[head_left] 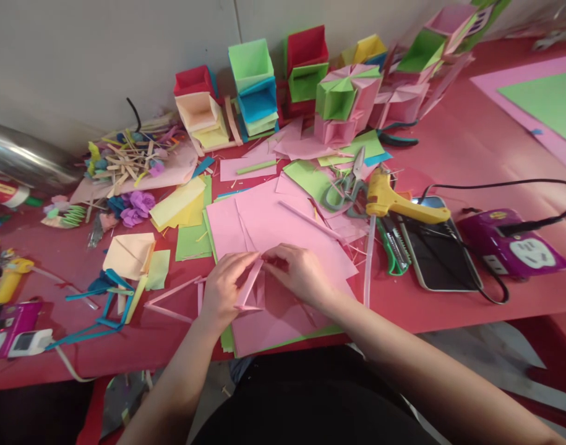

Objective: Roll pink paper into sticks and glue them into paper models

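Both forearms rise from the near edge and angle inward, wrists bent down, so that the two hands meet over the near half of the pink sheets [283, 216] lying on the red worktop [472, 142]. The left hand [224, 285] is curled, palm down, with its fingers closed on a folded pink strip [249, 285]. The right hand [304, 275] is closed on it too, pinching the strip's upper end with its fingertips. The strip stands tilted between the two hands, just above the sheets and touching them at its lower end.

Left of the sheets lie thin pink rods [171, 300] set in a rough triangle, with a cream folded piece [129, 253] beyond them. Right of the sheets lies a green utility knife [394, 247], then a phone [438, 250] face up, and furthest right a purple power strip [514, 244] with a black cable. A yellow glue gun [394, 201] rests at the sheets' far right corner, its rear over the phone's top edge, and scissors [350, 182] lie just beside it.

Behind the sheets to the left sit purple paper flowers [137, 207] and a heap of craft sticks [125, 157]. Straight behind, against the wall, is a row of stacked paper boxes [255, 80] in red, green, blue, cream and pink.
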Demonstrator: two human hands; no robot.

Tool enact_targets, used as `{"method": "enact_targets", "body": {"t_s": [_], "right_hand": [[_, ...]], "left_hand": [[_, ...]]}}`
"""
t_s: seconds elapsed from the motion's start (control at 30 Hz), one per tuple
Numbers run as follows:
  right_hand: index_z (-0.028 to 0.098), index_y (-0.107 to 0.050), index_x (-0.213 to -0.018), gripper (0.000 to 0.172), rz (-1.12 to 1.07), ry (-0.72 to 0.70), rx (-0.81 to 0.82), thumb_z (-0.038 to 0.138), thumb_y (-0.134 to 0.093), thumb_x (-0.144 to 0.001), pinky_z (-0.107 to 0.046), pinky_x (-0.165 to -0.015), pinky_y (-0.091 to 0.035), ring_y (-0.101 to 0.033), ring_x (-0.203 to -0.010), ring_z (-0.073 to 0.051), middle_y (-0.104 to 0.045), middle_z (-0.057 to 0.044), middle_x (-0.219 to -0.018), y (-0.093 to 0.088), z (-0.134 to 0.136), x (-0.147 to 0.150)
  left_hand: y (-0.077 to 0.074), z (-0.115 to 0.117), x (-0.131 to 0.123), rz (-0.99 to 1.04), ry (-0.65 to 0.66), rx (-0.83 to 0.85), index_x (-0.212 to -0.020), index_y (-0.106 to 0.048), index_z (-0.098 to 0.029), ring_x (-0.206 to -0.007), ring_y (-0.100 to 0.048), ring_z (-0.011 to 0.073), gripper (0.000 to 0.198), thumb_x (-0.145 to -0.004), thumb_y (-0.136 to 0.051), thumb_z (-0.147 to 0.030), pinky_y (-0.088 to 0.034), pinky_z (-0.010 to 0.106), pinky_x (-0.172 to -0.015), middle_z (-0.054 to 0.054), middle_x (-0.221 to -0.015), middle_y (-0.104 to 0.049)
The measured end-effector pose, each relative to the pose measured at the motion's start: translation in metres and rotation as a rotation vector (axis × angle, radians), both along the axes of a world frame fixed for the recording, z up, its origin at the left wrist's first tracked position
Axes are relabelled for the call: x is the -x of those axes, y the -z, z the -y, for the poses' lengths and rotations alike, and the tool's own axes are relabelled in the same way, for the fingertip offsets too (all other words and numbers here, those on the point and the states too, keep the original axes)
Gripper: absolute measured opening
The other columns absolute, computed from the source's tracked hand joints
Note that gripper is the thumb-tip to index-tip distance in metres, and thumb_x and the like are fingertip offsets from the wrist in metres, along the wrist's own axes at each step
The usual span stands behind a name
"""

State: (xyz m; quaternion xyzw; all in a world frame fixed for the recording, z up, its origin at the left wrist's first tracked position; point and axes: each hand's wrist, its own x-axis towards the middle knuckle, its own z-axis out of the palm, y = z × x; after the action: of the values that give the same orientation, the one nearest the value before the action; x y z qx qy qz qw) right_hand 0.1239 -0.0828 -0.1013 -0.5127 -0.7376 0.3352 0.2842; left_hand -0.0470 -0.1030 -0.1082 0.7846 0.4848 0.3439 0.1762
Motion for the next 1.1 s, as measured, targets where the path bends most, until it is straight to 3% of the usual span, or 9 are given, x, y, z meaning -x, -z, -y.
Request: {"method": "enact_targets", "body": {"t_s": [0.33,0.6,0.9,1.1], "right_hand": [[0.017,-0.066,-0.087,0.012,-0.005,-0.059,0.011,0.018,-0.056,-0.08,-0.025,-0.065,-0.046,-0.061,-0.071,-0.015,-0.067,-0.005,-0.082,-0.003,-0.001,-0.002],[0.017,-0.066,-0.089,0.017,-0.024,-0.095,0.017,0.015,-0.051,-0.081,-0.029,-0.069,-0.047,-0.061,-0.075,-0.017,-0.067,-0.006,-0.083,-0.002,-0.002,-0.002],[0.019,-0.061,-0.089,0.013,-0.11,-0.081,0.134,0.019,-0.053,-0.079,-0.028,-0.067,-0.051,-0.064,-0.072,-0.015,-0.068,-0.002,-0.082,0.001,-0.003,-0.004],[0.02,-0.063,-0.089,0.015,-0.155,-0.134,0.168,0.016,-0.053,-0.078,-0.029,-0.075,-0.051,-0.065,-0.081,-0.015,-0.069,-0.002,-0.087,-0.003,-0.006,-0.005]], "left_hand": [[-0.008,0.001,-0.004,-0.129,-0.005,-0.057,-0.115,-0.054,-0.018,-0.09,-0.061,0.0191,0.033,-0.084,-0.046,-0.011,-0.05,0.034,-0.08,0.007,-0.096,-0.067],[-0.002,0.002,-0.006,-0.153,-0.036,-0.08,-0.113,-0.052,-0.017,-0.085,-0.06,0.0188,0.03,-0.084,-0.05,-0.015,-0.05,0.034,-0.076,0.006,-0.092,-0.067],[0.001,0.007,-0.009,-0.154,-0.089,-0.081,-0.116,-0.049,-0.018,-0.087,-0.06,0.0193,0.031,-0.085,-0.049,-0.017,-0.05,0.034,-0.077,0.006,-0.092,-0.066],[0.001,0.009,-0.012,-0.14,-0.122,-0.063,-0.116,-0.047,-0.017,-0.087,-0.059,0.0189,0.035,-0.082,-0.053,-0.016,-0.05,0.033,-0.078,0.006,-0.094,-0.065]]}}
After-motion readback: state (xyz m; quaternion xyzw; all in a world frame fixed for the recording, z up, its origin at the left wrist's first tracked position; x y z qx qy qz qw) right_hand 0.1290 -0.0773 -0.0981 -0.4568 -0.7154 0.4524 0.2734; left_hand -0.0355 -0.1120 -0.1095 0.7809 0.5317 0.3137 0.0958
